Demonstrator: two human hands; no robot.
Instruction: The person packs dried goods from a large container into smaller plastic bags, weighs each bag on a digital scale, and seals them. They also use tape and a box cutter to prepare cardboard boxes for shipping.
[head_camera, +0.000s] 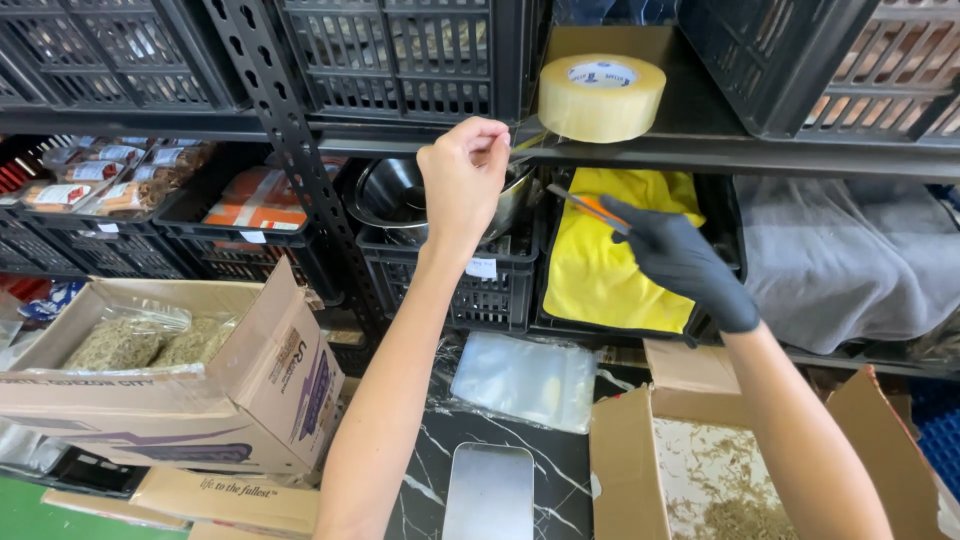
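Head view: my left hand (462, 180) is raised with fingertips pinched narrow on a strip of tape pulled from the tape roll (601, 96), which sits at the front edge of the upper shelf (720, 150). My gloved right hand (680, 262) grips an orange-handled cutter (590, 208), blade pointing toward the strip.

tape roll (601, 97) on shelf (700, 152), crates (487, 285) below, boxes (255, 385) in front
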